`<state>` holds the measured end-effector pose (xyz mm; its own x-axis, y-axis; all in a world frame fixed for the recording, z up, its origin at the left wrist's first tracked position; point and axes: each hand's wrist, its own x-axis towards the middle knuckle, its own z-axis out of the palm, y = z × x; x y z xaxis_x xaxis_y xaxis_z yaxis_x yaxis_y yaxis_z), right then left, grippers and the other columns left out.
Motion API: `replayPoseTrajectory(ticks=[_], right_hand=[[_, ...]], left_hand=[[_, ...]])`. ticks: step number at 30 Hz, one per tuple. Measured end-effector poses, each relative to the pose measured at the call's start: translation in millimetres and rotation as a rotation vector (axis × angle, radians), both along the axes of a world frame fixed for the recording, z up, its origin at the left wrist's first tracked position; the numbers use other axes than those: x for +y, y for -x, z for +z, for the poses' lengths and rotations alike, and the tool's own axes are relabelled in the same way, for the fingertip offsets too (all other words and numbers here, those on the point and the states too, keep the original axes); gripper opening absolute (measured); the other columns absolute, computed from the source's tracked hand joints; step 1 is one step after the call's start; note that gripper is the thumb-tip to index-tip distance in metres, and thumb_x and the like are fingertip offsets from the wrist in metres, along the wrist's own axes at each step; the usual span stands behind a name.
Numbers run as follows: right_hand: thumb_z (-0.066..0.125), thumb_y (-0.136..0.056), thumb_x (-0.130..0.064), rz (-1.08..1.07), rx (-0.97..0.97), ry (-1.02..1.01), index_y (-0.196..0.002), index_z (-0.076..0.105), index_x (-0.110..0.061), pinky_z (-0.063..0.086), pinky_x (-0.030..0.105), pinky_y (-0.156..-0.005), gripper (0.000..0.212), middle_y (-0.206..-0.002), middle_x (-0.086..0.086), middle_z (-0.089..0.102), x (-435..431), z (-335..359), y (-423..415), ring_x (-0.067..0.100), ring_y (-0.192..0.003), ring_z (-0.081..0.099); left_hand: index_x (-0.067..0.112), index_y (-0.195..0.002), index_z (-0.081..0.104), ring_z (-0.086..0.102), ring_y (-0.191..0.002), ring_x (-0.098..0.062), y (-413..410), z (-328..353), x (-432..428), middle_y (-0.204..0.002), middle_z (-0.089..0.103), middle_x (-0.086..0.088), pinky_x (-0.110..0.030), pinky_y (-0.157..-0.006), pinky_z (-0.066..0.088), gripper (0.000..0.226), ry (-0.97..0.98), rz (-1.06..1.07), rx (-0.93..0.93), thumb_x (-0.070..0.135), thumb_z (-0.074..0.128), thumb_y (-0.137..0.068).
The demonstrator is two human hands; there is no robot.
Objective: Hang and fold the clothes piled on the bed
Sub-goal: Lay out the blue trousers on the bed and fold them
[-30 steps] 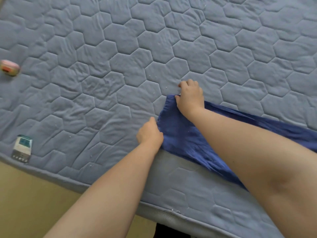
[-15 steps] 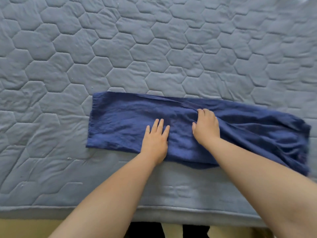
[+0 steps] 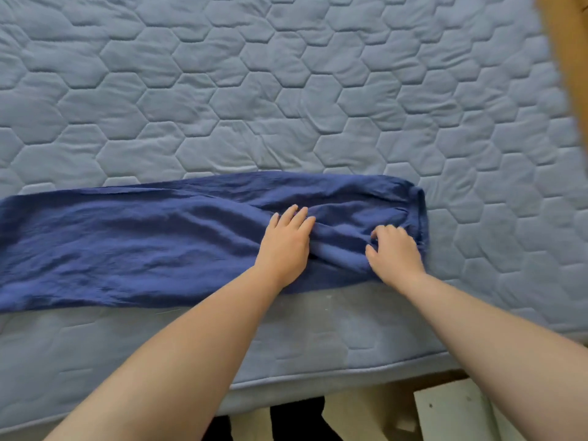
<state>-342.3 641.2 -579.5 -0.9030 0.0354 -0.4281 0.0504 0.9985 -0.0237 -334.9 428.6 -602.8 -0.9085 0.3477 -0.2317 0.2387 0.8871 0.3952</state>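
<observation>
A dark blue garment point(image 3: 133, 246), folded into a long strip, lies flat on the bed point(image 3: 286, 100) near its near edge. Its long axis runs left to right; the left end passes out of view and the right end stops short of the bed's right side, with a narrow hem there. The left hand point(image 3: 284, 246) rests flat on the cloth right of its middle, fingers straight and close together, pointing to the far side. The right hand point(image 3: 394, 253) sits just beside the right end, fingers curled and bunching the fabric under them. Creases gather between the two hands.
</observation>
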Motion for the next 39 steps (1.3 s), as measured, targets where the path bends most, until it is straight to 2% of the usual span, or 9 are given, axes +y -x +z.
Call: replayPoseTrajectory(ticks=[6,11,16,22,25,28,31,36,39], right_hand=[[0.063,-0.079,-0.048,0.018,-0.18,0.013,-0.098,0.055,-0.016,0.04,0.035,-0.082,0.038,-0.105,0.004,0.061,65,-3,-13,0.028,-0.105,0.053],[0.062,-0.077,-0.013,-0.067,-0.347,0.245,-0.08,0.06,-0.012,0.036,0.031,-0.064,0.004,-0.087,0.01,0.064,94,-6,-13,0.028,-0.088,0.06],[0.072,-0.077,-0.006,-0.43,-0.175,0.678,-0.075,0.061,0.01,0.03,0.031,-0.058,0.02,-0.067,0.008,0.05,106,6,32,0.013,-0.068,0.043],[0.071,-0.081,-0.019,-0.458,-0.028,0.586,-0.056,0.055,-0.006,0.029,0.032,-0.055,0.033,-0.059,0.009,0.049,101,12,96,0.017,-0.063,0.043],[0.069,-0.084,-0.028,-0.489,0.019,0.489,-0.053,0.047,-0.013,0.03,0.032,-0.052,0.041,-0.056,0.004,0.051,93,5,111,0.022,-0.061,0.046],[0.069,-0.084,-0.034,-0.507,0.065,0.385,-0.072,0.062,-0.011,0.04,0.03,-0.072,0.027,-0.092,0.014,0.065,85,-11,109,0.031,-0.089,0.057],[0.073,-0.08,-0.038,-0.591,0.178,0.336,-0.106,0.06,-0.009,0.038,0.036,-0.099,0.041,-0.124,0.016,0.052,79,-22,98,0.033,-0.118,0.047],[0.075,-0.071,-0.052,-0.797,-0.058,0.46,-0.122,0.049,-0.004,0.045,0.04,-0.096,0.075,-0.127,0.018,0.057,86,-31,78,0.034,-0.117,0.055],[0.073,-0.078,-0.04,-0.759,-0.209,0.486,-0.12,0.058,0.003,0.046,0.037,-0.092,0.061,-0.121,0.022,0.061,93,-31,69,0.034,-0.111,0.058]], left_hand=[[0.018,-0.116,0.055,0.043,-0.11,-0.026,27,-4,50,-0.11,0.056,-0.001,-0.038,-0.104,0.028,0.03,0.214,-0.197,-0.113,0.03,0.048,-0.09],[0.015,-0.087,0.065,0.048,-0.087,-0.026,36,4,45,-0.086,0.059,-0.002,-0.034,-0.073,0.036,0.009,0.246,-0.153,-0.018,0.018,0.056,-0.085],[0.011,-0.057,0.065,0.046,-0.054,-0.029,66,27,39,-0.058,0.051,-0.008,-0.034,-0.047,0.036,0.015,0.203,-0.094,0.175,0.007,0.067,-0.072],[0.012,-0.097,0.062,0.057,-0.092,-0.036,99,46,61,-0.097,0.066,-0.012,-0.035,-0.066,0.034,0.019,0.039,0.543,0.04,0.021,0.045,-0.093],[0.02,-0.133,0.045,0.057,-0.103,-0.035,94,43,80,-0.109,0.063,-0.009,-0.035,-0.076,0.038,0.039,-0.149,0.639,-0.071,0.015,0.043,-0.094],[0.019,-0.149,0.025,0.041,-0.129,-0.027,69,30,94,-0.145,0.041,-0.006,-0.038,-0.103,0.034,0.06,-0.122,0.342,-0.087,0.016,0.047,-0.093],[0.02,-0.152,0.018,0.013,-0.146,-0.024,44,15,98,-0.159,0.015,-0.006,-0.043,-0.116,0.013,0.059,0.115,-0.055,-0.041,0.025,0.04,-0.098],[0.024,-0.153,0.004,-0.009,-0.147,-0.024,15,-4,104,-0.161,-0.007,-0.004,-0.05,-0.116,0.0,0.06,0.273,-0.212,-0.172,0.04,0.03,-0.101],[0.025,-0.153,0.0,-0.009,-0.147,-0.024,15,-14,107,-0.161,-0.009,-0.003,-0.048,-0.117,0.004,0.064,0.327,-0.2,-0.381,0.046,0.03,-0.1]])
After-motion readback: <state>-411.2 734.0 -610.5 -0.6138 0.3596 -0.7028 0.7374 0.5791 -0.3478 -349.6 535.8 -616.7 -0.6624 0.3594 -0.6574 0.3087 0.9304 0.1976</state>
